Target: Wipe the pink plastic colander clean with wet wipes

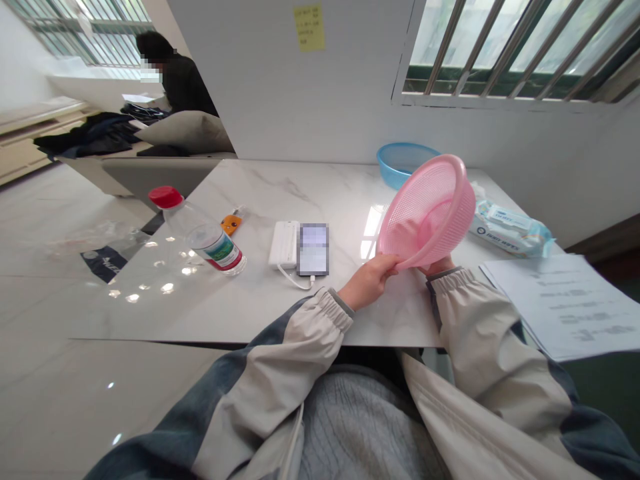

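A pink plastic mesh basket point(425, 213) is held tilted above the right part of the table, its opening turned toward the right. My left hand point(373, 279) is closed on the near lower rim, thumb along the edge. My right hand point(439, 265) is under the basket on its right side; most of its fingers are hidden behind the pink wall, though some show faintly through the mesh. Behind the pink basket stands a blue plastic basket point(393, 175) against the wall, partly covered by it.
On the marble-patterned table point(300, 183) stand a bottle with a red cap point(215, 247), a white power bank point(284, 245) cabled to a phone point(313, 249), and an orange trinket point(231, 224). Rightward lie a wipes pack point(513, 230) and printed sheets point(570, 303). A person point(183, 80) sits beyond the partition.
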The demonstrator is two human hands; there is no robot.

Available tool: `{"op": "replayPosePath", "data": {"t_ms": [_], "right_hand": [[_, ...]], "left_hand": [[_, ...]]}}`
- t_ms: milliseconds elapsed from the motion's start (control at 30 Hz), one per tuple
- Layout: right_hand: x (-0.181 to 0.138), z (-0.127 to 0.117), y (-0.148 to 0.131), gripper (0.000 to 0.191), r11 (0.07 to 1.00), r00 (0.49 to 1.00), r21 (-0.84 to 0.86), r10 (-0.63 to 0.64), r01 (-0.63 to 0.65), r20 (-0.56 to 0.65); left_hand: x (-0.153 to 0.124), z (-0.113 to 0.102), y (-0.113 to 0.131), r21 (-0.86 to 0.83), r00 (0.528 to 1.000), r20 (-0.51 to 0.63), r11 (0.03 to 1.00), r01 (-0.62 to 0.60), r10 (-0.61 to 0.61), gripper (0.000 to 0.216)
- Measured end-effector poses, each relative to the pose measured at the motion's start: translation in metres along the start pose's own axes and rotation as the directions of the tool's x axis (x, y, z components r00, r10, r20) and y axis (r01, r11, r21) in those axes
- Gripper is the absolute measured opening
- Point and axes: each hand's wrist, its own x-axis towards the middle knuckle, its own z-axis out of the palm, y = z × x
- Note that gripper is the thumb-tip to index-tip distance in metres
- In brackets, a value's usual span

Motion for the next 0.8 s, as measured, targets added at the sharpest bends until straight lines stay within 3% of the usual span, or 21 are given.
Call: {"op": "replayPosePath", "data": {"t_ms": [100, 500, 667, 800], "right_hand": [[-0.002, 0.001, 0.000, 0.066, 0.997, 0.996, 0.007, 0.076, -0.077, 0.055], [-0.005, 0.003, 0.002, 0.065, 0.988, 0.963, 0.017, 0.146, -0.153, 0.226], [-0.006, 0.003, -0.001, 0.059, 0.987, 0.959, 0.001, 0.156, -0.161, 0.238], [-0.009, 0.008, -0.006, 0.051, 0.977, 0.923, 0.016, 0.196, -0.213, 0.332]], "left_hand": [[0.001, 0.000, -0.001, 0.000, 1.000, 0.010, 1.000, -0.020, 0.020, 0.030], [0.000, 0.000, -0.018, 0.042, 0.996, -0.043, 0.997, -0.070, 0.072, 0.029], [0.000, -0.001, -0.019, 0.058, 0.997, -0.042, 0.996, -0.065, 0.067, 0.028], [0.000, -0.003, -0.020, 0.156, 0.998, -0.027, 0.986, -0.056, 0.061, 0.030]]}}
